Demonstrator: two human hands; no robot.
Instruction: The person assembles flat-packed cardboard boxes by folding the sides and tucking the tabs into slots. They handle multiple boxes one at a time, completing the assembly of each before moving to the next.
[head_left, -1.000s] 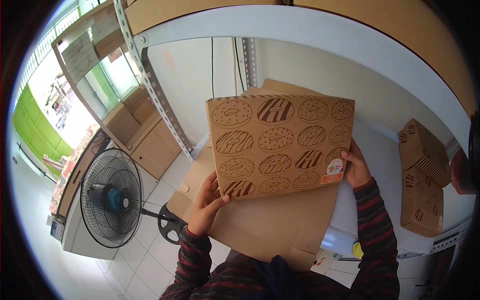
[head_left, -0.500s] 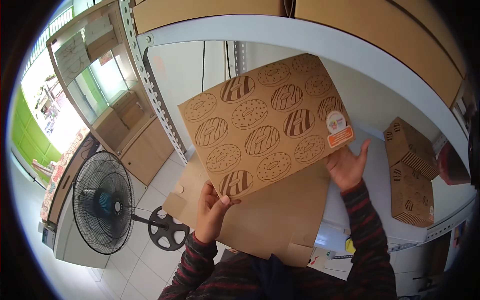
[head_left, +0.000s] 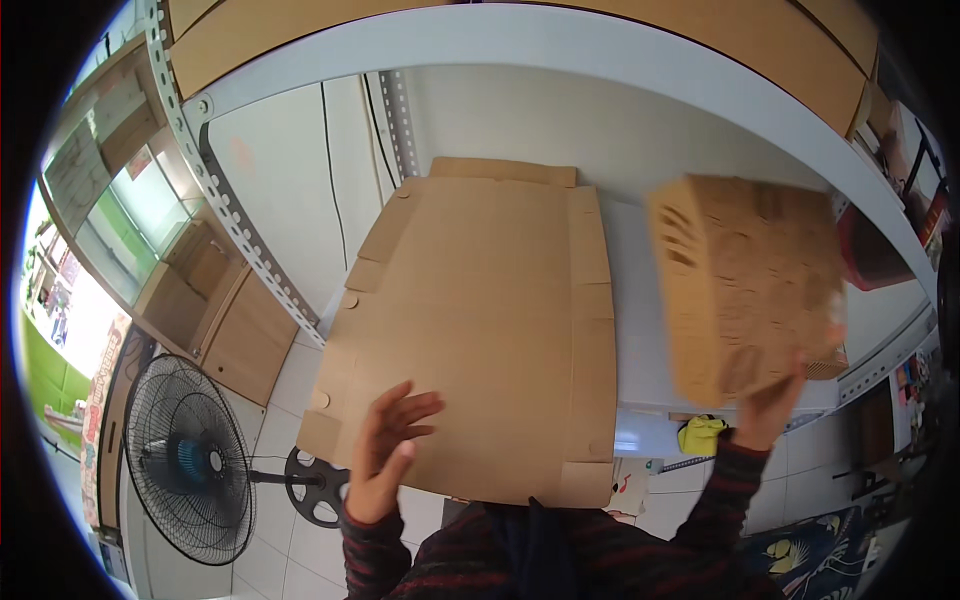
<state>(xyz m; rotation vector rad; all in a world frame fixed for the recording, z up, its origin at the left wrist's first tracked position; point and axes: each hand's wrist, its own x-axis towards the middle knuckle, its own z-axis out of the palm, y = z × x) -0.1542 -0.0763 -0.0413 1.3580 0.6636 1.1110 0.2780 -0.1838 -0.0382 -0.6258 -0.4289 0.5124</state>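
A brown cardboard box (head_left: 775,270) printed with doughnuts, blurred by motion, is at the right over the shelf. My right hand (head_left: 767,412) grips its near edge; the fingers are partly hidden by the box. A large unfolded cardboard blank (head_left: 475,310) with side flaps and round tabs lies flat in front of me. Over its near left part, my left hand (head_left: 385,450) is empty, with fingers apart.
Behind the held box, the stacked printed boxes (head_left: 828,368) are mostly hidden. A grey metal shelf beam (head_left: 500,45) arches overhead, with cartons above. To the left stand a black fan (head_left: 190,460) and a wooden cabinet (head_left: 240,340). A yellow item (head_left: 700,434) sits below the shelf's edge.
The doughnut-printed box has moved from above the blank to the right, carried by my right hand. My left hand has let go of it. The view has shifted, baring the whole blank.
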